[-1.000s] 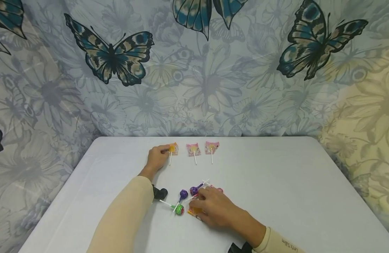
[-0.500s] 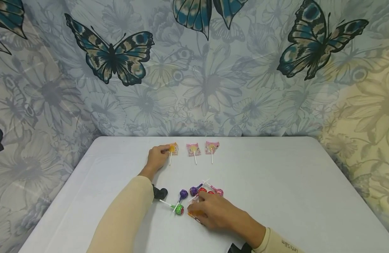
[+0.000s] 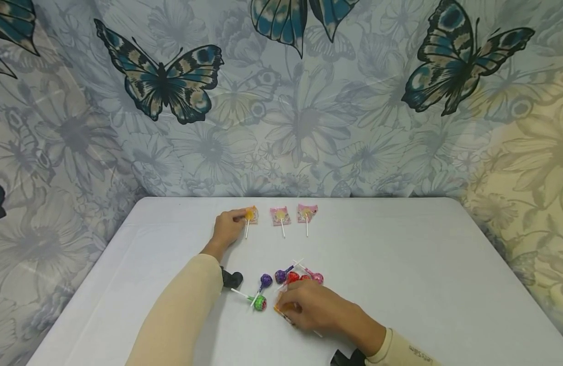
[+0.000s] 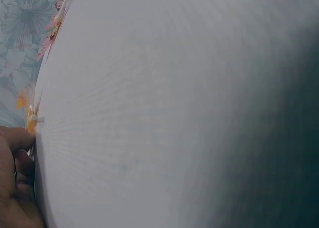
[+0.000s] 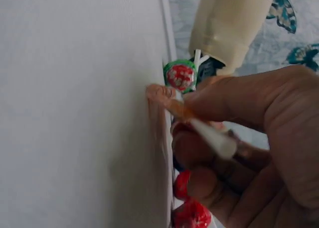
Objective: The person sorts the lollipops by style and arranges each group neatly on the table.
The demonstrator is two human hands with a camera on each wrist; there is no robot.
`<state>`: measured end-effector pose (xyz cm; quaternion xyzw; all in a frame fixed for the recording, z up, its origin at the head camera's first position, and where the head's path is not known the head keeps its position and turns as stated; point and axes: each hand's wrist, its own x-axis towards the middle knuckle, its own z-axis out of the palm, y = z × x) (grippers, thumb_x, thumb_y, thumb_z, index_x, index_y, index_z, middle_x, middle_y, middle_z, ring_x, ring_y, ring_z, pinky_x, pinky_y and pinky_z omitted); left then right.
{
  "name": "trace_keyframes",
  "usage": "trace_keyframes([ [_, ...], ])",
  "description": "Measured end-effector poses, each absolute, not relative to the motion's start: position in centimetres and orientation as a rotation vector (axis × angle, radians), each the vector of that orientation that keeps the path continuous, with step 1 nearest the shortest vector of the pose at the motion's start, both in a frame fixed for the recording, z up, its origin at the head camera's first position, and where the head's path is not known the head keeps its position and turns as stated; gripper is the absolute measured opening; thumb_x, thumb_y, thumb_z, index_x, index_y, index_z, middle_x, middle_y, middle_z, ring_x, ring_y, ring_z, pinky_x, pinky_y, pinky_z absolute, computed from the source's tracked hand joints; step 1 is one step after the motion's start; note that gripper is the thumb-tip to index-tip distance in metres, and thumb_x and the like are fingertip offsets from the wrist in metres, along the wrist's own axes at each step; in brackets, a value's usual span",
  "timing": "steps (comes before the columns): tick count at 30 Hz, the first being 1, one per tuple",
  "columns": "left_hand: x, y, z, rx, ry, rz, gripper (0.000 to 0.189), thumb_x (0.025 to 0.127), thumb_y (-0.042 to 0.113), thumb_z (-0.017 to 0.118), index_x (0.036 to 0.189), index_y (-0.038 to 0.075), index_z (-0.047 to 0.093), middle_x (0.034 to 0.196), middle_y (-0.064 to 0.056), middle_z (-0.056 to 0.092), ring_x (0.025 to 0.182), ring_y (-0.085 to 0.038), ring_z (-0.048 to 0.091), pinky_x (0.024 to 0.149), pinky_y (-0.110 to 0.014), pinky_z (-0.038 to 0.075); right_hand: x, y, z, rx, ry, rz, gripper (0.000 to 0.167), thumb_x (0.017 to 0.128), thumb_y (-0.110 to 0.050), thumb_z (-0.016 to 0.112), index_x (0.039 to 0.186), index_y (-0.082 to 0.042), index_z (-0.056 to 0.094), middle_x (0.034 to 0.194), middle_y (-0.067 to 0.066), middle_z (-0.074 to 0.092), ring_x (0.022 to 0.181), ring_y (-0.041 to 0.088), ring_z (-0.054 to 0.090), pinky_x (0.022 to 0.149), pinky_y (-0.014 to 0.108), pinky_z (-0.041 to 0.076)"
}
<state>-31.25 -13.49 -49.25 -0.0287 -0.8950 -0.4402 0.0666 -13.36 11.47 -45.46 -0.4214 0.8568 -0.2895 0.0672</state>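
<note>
At the back left of the table, my left hand [image 3: 227, 229] pinches the wrapper edge of a flat orange lollipop [image 3: 251, 216], whose white stick points toward me. In the left wrist view its fingers [image 4: 19, 138] are curled at that orange wrapper. My right hand [image 3: 315, 306], nearer the front, pinches a second orange-wrapped lollipop [image 3: 279, 310] between thumb and fingers. The right wrist view shows this lollipop's white stick [image 5: 214, 138] pointing at the camera; the palm hides part of the candy in the head view.
Two flat pink-wrapped lollipops, one in the middle [image 3: 280, 215] and one farther right [image 3: 305, 212], continue the back row. Around the right hand lie a green lollipop [image 3: 260, 303], purple lollipops [image 3: 266, 280], red lollipops [image 3: 293, 277] and a pink lollipop [image 3: 318, 277]. A butterfly-patterned wall [image 3: 304, 152] stands behind the table.
My right hand has drawn back slightly and tightened on the orange lollipop; its stick now shows below the hand. Red lollipops have come into sight behind the fingers. The left hand stays put.
</note>
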Motion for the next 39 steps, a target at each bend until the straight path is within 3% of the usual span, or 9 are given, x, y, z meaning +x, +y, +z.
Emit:
trace_keyframes([
  [9,-31.4,-13.6,-49.4,-0.086,-2.698,-1.336,0.03,0.088,0.001,0.062,0.117,0.005,0.069,0.121,-0.01,0.064,0.117,-0.028,0.055,0.095,-0.038,0.044,-13.5,11.7,-44.5,-1.111,2.498,-0.974,0.017,0.083,-0.01,0.075,0.098,-0.017,0.076,0.095,-0.018,0.065,0.071,0.0,0.051,0.061,0.017,0.047],
  [23,-31.4,-13.6,-49.4,-0.1,-2.688,-1.334,0.03,0.087,0.0,0.061,0.116,0.005,0.07,0.12,-0.01,0.065,0.117,-0.028,0.055,0.095,-0.039,0.045,-13.5,12.4,-43.2,-1.169,2.471,-1.322,0.024,0.082,-0.002,0.075,0.1,-0.018,0.073,0.096,-0.014,0.066,0.07,0.003,0.056,0.061,0.021,0.051],
  [39,-31.2,-13.5,-49.2,-0.104,-2.673,-1.334,0.03,0.087,-0.001,0.06,0.115,0.003,0.07,0.118,-0.011,0.065,0.118,-0.029,0.055,0.095,-0.039,0.045,-14.0,14.5,-38.7,-1.173,2.583,-1.755,0.029,0.078,0.012,0.072,0.104,-0.001,0.07,0.101,0.01,0.069,0.066,0.016,0.059,0.058,0.03,0.054],
])
